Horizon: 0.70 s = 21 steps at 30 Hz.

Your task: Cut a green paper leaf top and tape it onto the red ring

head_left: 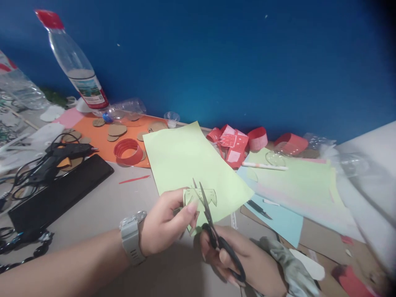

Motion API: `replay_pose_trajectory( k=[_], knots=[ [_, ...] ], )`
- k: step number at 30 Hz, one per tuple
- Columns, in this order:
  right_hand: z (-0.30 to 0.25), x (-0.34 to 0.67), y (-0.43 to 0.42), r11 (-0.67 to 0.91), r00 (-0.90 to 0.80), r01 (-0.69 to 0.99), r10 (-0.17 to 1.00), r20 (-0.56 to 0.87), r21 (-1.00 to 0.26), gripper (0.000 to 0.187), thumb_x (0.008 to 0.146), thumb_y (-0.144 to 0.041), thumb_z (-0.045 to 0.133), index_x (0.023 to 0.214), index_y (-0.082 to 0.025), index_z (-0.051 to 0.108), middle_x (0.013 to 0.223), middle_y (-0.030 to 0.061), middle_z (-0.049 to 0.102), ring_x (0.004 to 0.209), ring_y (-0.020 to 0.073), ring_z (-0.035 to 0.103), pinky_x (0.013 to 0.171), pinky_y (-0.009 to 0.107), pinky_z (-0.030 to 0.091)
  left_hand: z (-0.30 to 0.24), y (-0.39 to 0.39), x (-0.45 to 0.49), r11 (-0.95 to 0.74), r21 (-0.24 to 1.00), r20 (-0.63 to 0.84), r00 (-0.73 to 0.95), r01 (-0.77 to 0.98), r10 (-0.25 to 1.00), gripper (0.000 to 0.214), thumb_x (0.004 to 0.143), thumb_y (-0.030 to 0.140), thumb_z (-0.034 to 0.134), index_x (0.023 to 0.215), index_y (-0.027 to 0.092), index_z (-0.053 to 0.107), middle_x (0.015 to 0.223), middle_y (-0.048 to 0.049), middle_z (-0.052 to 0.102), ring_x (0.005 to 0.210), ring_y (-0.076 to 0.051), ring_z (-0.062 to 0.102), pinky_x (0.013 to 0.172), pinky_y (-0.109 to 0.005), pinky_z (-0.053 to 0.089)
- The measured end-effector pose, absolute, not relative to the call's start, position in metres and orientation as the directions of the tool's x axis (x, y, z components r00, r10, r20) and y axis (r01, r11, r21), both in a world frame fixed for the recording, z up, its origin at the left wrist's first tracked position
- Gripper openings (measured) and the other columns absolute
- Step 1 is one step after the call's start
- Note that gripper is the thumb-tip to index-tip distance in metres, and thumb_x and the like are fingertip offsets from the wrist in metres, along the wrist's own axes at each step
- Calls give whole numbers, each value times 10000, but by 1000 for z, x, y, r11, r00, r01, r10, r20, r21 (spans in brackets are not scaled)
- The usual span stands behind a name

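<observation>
Fingers (189,212) of the left hand (163,222) pinch a small light-green paper cutout (210,195), thumb across its front; it bears dark drawn lines and has a notched right end. The right hand (238,251) has its fingers curled through the black handles of a pair of scissors (211,222), whose blades stand slightly apart, points upward, crossing the cutout near its middle; whether they bite into the paper, I cannot tell. Both hands are in front of the near part of a large light-green sheet (185,159), with the cutout seen against it.

A grey wristwatch (131,239) circles the left wrist, and a greyish-green sleeve (281,264) is gathered at the right one. Left of the sheet are a thin red strip (134,180) and a red ring (119,154), the ring resting on orange paper (99,141) among cardboard pieces (117,130). Farther left, a black glue gun (58,154) lies beside a long black case (62,194), with black beads (40,249) nearer.

Right of the sheet come red paper loops (257,139), a white marker (266,166) and light-blue paper (287,225) with a dark pen-like tool (259,208) on it. Behind, a red-capped bottle (88,88) stands before the blue wall (201,62).
</observation>
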State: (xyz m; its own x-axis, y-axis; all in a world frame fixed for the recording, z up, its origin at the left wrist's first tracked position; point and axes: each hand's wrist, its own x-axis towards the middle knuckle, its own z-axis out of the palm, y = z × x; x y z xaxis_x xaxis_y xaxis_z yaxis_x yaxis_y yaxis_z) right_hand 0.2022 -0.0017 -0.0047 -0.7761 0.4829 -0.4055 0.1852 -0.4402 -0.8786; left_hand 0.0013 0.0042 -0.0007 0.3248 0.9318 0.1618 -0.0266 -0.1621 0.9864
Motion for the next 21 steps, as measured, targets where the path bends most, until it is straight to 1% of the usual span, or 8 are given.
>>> replay_pose_trajectory(
  k=[3, 7, 10, 12, 13, 16, 18, 21],
  knots=[
    [-5, 203, -1, -446, -781, 193, 469, -412, -874, 575, 764, -746, 497, 812, -173, 478, 568, -63, 351, 409, 65, 341, 399, 204, 242, 0, 4, 1, -163, 986, 163, 329, -29, 930, 413, 976, 364, 376, 638, 157, 495, 618, 5, 495, 570, -94, 447, 578, -211, 366],
    [-7, 204, -2, -449, -773, 173, 490, -404, -876, 548, 794, -714, 493, 851, -169, 505, 539, -67, 373, 398, 68, 341, 400, 207, 259, 0, 5, 1, -157, 987, 155, 342, -23, 927, 384, 964, 357, 407, 646, 157, 484, 626, 4, 501, 575, -93, 442, 579, -210, 367],
    [-9, 204, -3, -437, -768, 162, 507, -391, -885, 539, 805, -707, 483, 850, -170, 507, 543, -64, 384, 392, 64, 339, 385, 204, 240, -2, 5, 1, -116, 993, 115, 361, -19, 926, 322, 937, 376, 469, 705, 156, 504, 634, 7, 493, 582, -99, 433, 574, -217, 367],
    [-8, 204, -4, -437, -765, 170, 507, -398, -883, 522, 815, -695, 482, 836, -174, 503, 545, -62, 385, 390, 63, 340, 372, 202, 218, -4, 5, 1, -104, 993, 120, 382, -61, 916, 339, 892, 467, 519, 764, 153, 526, 648, 4, 489, 586, -109, 429, 569, -230, 367],
    [-8, 204, -4, -441, -761, 174, 507, -405, -880, 513, 819, -687, 486, 832, -175, 503, 547, -62, 386, 391, 63, 340, 372, 202, 217, -5, 5, 0, -114, 989, 141, 390, -92, 910, 392, 876, 533, 505, 786, 152, 535, 657, -2, 492, 592, -117, 432, 573, -240, 371],
    [-7, 203, -4, -460, -749, 168, 516, -416, -872, 496, 822, -671, 500, 837, -176, 509, 554, -64, 379, 391, 62, 334, 387, 207, 241, -10, 4, -1, -147, 973, 201, 344, -179, 917, 534, 873, 660, 357, 803, 160, 530, 678, -17, 508, 604, -134, 448, 589, -267, 389],
    [-8, 203, -4, -463, -752, 163, 513, -413, -871, 504, 811, -677, 509, 841, -174, 511, 563, -65, 375, 388, 59, 330, 394, 210, 250, -11, 4, -1, -113, 974, 164, 267, -195, 950, 498, 902, 627, 335, 820, 169, 514, 654, -2, 504, 573, -122, 446, 558, -253, 390],
    [-9, 203, -4, -470, -754, 166, 506, -419, -867, 502, 805, -676, 520, 833, -175, 511, 555, -66, 379, 384, 57, 321, 396, 209, 249, -9, 4, 2, -59, 986, 89, 195, -155, 977, 367, 937, 502, 411, 816, 169, 507, 599, 30, 486, 517, -89, 443, 505, -207, 378]
  ],
)
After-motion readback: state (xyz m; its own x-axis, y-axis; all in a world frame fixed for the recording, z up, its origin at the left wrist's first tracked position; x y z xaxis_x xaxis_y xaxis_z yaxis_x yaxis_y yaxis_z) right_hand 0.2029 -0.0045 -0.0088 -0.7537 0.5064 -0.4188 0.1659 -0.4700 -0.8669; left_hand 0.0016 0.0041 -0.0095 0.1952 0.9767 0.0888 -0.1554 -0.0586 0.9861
